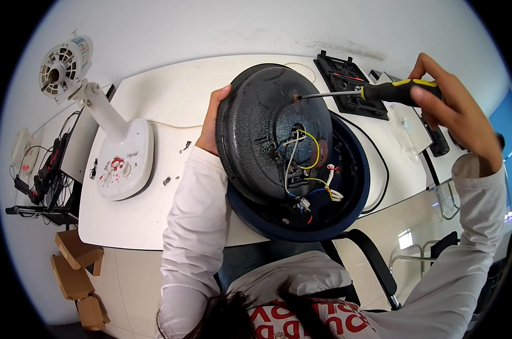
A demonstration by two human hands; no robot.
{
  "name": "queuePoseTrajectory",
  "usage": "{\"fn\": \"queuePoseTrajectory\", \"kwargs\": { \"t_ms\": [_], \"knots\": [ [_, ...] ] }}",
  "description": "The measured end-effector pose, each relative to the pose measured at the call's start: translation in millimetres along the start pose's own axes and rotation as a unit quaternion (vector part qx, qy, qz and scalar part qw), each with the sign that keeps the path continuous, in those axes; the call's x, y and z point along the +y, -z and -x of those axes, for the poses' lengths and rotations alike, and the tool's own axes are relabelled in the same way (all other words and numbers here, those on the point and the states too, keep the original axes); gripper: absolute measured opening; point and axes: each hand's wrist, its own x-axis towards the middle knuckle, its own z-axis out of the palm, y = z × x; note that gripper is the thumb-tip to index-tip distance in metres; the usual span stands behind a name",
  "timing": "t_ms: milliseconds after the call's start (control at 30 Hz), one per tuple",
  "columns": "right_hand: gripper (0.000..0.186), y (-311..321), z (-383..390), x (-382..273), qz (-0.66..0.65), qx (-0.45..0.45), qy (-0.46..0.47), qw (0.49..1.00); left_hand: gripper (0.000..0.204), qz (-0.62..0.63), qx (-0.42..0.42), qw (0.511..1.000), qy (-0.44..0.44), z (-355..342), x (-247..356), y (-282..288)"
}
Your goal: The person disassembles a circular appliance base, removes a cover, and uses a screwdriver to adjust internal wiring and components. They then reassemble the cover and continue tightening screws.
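Observation:
My left hand (213,121) grips the left rim of a dark speckled round metal plate (244,113), raised and tilted, with yellow, white and blue wires (308,164) at its middle and lower part. My right hand (448,107) is closed on the yellow-and-black handle of a screwdriver (389,92), whose tip touches a rusty spot near the plate's upper middle. Behind and beneath the plate, a dark blue round housing (355,181) with small fittings and wire ends inside rests on the white table (188,220), partly hidden by the plate.
A white fan stand (123,169) with an exposed motor stands at the left; small loose parts (166,181) lie beside it. A black toolkit (340,73) lies at the back right. Tangled cables (49,164) fill a left side desk, cardboard boxes (69,282) the floor below. A chair armrest (374,263) is near me.

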Motion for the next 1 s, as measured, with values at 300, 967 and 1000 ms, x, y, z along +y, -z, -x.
{"fn": "queuePoseTrajectory", "kwargs": {
  "t_ms": [300,967,1000],
  "knots": [
    [0.046,-15,4,6,0.048,0.082,0.094,0.991,0.052,-0.019,0.002,1.000,-0.008,-1,1,4],
    [0.036,-16,-13,3,-0.047,0.088,-0.013,0.995,0.048,-0.010,-0.008,1.000,0.011,-2,2,6],
    [0.035,-17,-12,2,-0.055,0.092,-0.006,0.994,0.048,-0.024,-0.006,1.000,0.006,-2,2,6]
  ]
}}
